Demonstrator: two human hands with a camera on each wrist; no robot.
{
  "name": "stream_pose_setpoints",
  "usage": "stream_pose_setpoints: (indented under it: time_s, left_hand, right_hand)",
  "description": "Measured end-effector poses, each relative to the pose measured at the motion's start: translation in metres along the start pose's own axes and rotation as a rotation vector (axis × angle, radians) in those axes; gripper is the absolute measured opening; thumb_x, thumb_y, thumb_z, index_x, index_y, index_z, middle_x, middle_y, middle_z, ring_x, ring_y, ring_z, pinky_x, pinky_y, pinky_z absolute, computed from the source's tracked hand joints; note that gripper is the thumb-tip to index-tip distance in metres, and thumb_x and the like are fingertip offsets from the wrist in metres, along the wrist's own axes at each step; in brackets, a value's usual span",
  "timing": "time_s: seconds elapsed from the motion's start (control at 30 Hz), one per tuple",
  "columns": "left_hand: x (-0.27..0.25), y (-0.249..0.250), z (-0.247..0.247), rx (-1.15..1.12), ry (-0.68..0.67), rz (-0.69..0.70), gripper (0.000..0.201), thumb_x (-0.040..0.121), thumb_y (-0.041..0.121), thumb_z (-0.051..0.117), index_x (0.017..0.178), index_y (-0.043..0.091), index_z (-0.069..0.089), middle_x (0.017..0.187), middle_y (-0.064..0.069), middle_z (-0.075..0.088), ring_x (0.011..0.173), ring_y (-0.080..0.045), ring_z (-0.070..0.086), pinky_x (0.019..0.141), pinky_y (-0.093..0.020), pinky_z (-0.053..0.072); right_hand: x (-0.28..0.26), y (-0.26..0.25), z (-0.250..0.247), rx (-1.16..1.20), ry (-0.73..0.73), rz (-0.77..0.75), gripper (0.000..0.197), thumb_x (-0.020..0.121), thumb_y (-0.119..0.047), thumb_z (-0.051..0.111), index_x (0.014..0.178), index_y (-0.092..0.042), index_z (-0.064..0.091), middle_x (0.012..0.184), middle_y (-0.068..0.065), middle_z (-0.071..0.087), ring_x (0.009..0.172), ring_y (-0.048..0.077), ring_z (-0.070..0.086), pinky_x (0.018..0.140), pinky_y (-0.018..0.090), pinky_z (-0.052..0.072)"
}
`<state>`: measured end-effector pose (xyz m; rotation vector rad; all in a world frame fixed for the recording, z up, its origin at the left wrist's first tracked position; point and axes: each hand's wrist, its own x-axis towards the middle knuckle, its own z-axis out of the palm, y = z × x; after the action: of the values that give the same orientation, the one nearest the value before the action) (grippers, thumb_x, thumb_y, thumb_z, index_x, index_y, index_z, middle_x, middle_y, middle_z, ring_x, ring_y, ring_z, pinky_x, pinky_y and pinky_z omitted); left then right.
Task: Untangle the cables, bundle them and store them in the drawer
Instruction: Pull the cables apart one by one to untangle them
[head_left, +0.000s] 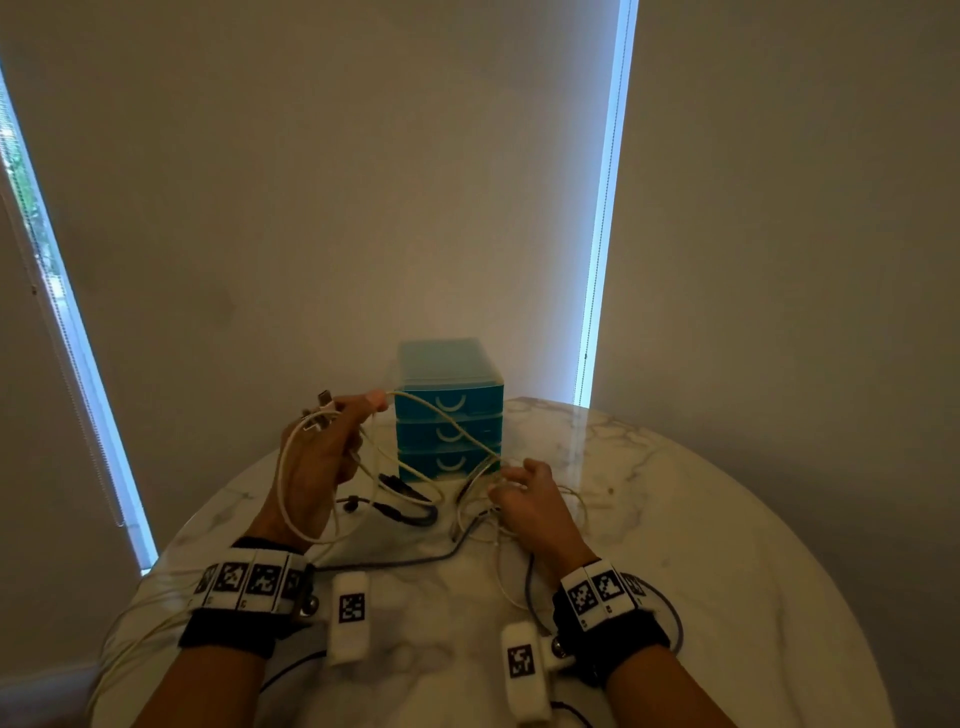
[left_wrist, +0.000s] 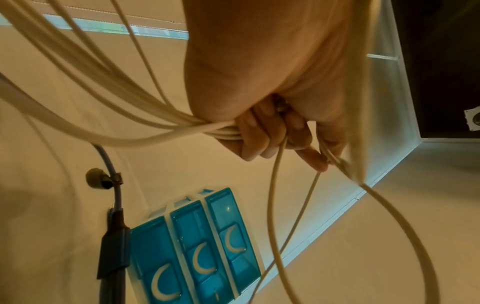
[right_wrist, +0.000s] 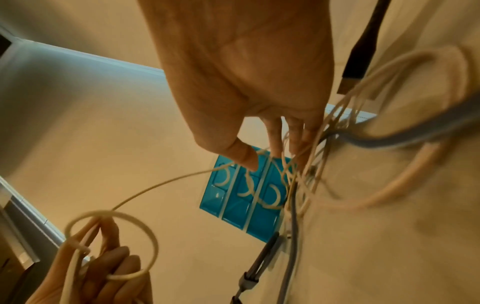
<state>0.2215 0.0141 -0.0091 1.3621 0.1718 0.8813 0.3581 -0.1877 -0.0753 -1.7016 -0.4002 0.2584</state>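
Observation:
My left hand (head_left: 358, 426) is raised left of the blue three-drawer unit (head_left: 449, 431) and grips a coil of white cable (head_left: 284, 488); plugs (head_left: 323, 402) stick out above its fingers (left_wrist: 259, 135). A strand of that cable (head_left: 441, 415) runs across the drawer fronts down to my right hand (head_left: 511, 478). The right hand is low over the table, fingers (right_wrist: 296, 139) curled into a tangle of thin white cables (right_wrist: 306, 174), pinching one. A grey cable (head_left: 415, 558) and a black plug lead (head_left: 410, 514) lie between the hands. All three drawers (left_wrist: 197, 246) are closed.
The round marble table (head_left: 675, 519) stands against a wall with blinds; its right half is bare. More white cable hangs over the table's left edge (head_left: 130, 623). A grey cable loops behind my right wrist (head_left: 675, 623).

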Motion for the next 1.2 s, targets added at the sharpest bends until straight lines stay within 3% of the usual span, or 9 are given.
stream_pose_setpoints:
  time_s: [0.1, 0.33, 0.4, 0.5, 0.6, 0.73, 0.9, 1.07, 1.2]
  left_hand:
    - [-0.002, -0.003, 0.003, -0.015, -0.012, 0.008, 0.023, 0.097, 0.037, 0.073, 0.095, 0.017, 0.082, 0.062, 0.000, 0.040, 0.053, -0.013, 0.028, 0.045, -0.025, 0.024]
    - [-0.002, 0.007, 0.001, -0.354, 0.021, -0.068, 0.028, 0.104, 0.033, 0.062, 0.082, 0.021, 0.074, 0.053, 0.008, 0.043, 0.042, -0.004, 0.037, 0.041, -0.017, 0.031]
    - [-0.002, 0.008, -0.001, -0.462, -0.005, -0.100, 0.032, 0.107, 0.031, 0.057, 0.081, 0.021, 0.071, 0.050, 0.009, 0.039, 0.039, -0.001, 0.034, 0.038, -0.015, 0.030]
    - [-0.002, 0.005, -0.001, -0.410, -0.006, -0.101, 0.032, 0.106, 0.032, 0.059, 0.079, 0.024, 0.073, 0.051, 0.010, 0.040, 0.041, -0.003, 0.035, 0.040, -0.016, 0.030]
    - [-0.001, 0.002, -0.001, -0.210, 0.020, -0.086, 0.027, 0.102, 0.033, 0.067, 0.080, 0.023, 0.079, 0.053, 0.007, 0.043, 0.044, -0.007, 0.035, 0.042, -0.020, 0.027]
    - [-0.004, -0.001, 0.003, -0.011, -0.029, -0.126, 0.025, 0.099, 0.035, 0.071, 0.081, 0.021, 0.082, 0.056, 0.005, 0.038, 0.047, -0.010, 0.027, 0.043, -0.023, 0.021]
    - [-0.009, -0.003, 0.006, 0.191, -0.158, -0.131, 0.033, 0.090, 0.050, 0.077, 0.094, 0.018, 0.084, 0.062, -0.003, 0.034, 0.052, -0.015, 0.027, 0.049, -0.028, 0.022]
    - [-0.013, -0.003, 0.008, 0.312, -0.234, -0.079, 0.039, 0.091, 0.061, 0.072, 0.093, 0.024, 0.085, 0.065, -0.011, 0.037, 0.055, -0.020, 0.031, 0.052, -0.030, 0.027]
    - [-0.013, -0.002, 0.007, 0.218, -0.248, -0.163, 0.064, 0.082, 0.078, 0.071, 0.083, 0.015, 0.081, 0.062, -0.001, 0.033, 0.054, -0.017, 0.025, 0.054, -0.032, 0.020]
  right_hand:
    - [0.001, -0.004, -0.002, -0.041, 0.086, -0.028, 0.081, 0.096, -0.015, 0.070, 0.162, -0.011, 0.023, 0.149, 0.004, 0.052, 0.131, 0.022, 0.055, 0.107, 0.032, 0.044]
    - [0.008, 0.006, -0.008, -0.130, 0.175, -0.071, 0.072, 0.096, -0.017, 0.071, 0.159, -0.019, 0.035, 0.133, 0.006, 0.062, 0.124, 0.026, 0.062, 0.106, 0.039, 0.052]
    - [0.008, 0.008, -0.010, -0.184, 0.185, -0.108, 0.055, 0.095, -0.018, 0.073, 0.146, -0.023, 0.053, 0.125, 0.006, 0.066, 0.116, 0.026, 0.066, 0.101, 0.039, 0.056]
    - [0.003, 0.009, -0.012, -0.150, 0.211, -0.156, 0.012, 0.093, -0.028, 0.078, 0.104, -0.029, 0.075, 0.096, -0.002, 0.076, 0.090, 0.022, 0.074, 0.086, 0.047, 0.064]
    - [-0.004, -0.009, -0.020, -0.010, 0.313, -0.303, 0.013, 0.095, -0.039, 0.079, 0.098, -0.027, 0.078, 0.088, -0.008, 0.077, 0.083, 0.006, 0.071, 0.080, 0.034, 0.061]
    - [-0.013, -0.047, -0.033, 0.599, 0.116, -0.332, 0.018, 0.101, -0.024, 0.072, 0.099, -0.007, 0.070, 0.081, 0.007, 0.073, 0.056, 0.011, 0.053, 0.051, 0.022, 0.043]
    - [-0.016, -0.057, -0.045, 0.892, -0.069, -0.159, 0.013, 0.109, -0.021, 0.054, 0.101, -0.015, 0.063, 0.104, 0.010, 0.079, 0.056, 0.009, 0.059, 0.044, 0.016, 0.039]
    - [-0.018, -0.059, -0.054, 1.148, -0.194, -0.121, 0.019, 0.105, -0.021, 0.061, 0.086, -0.019, 0.063, 0.073, -0.003, 0.062, 0.043, 0.006, 0.040, 0.044, 0.017, 0.034]
    - [-0.018, -0.058, -0.048, 0.971, -0.218, -0.158, 0.012, 0.101, -0.022, 0.063, 0.097, -0.014, 0.072, 0.091, 0.005, 0.069, 0.075, 0.014, 0.058, 0.064, 0.024, 0.046]
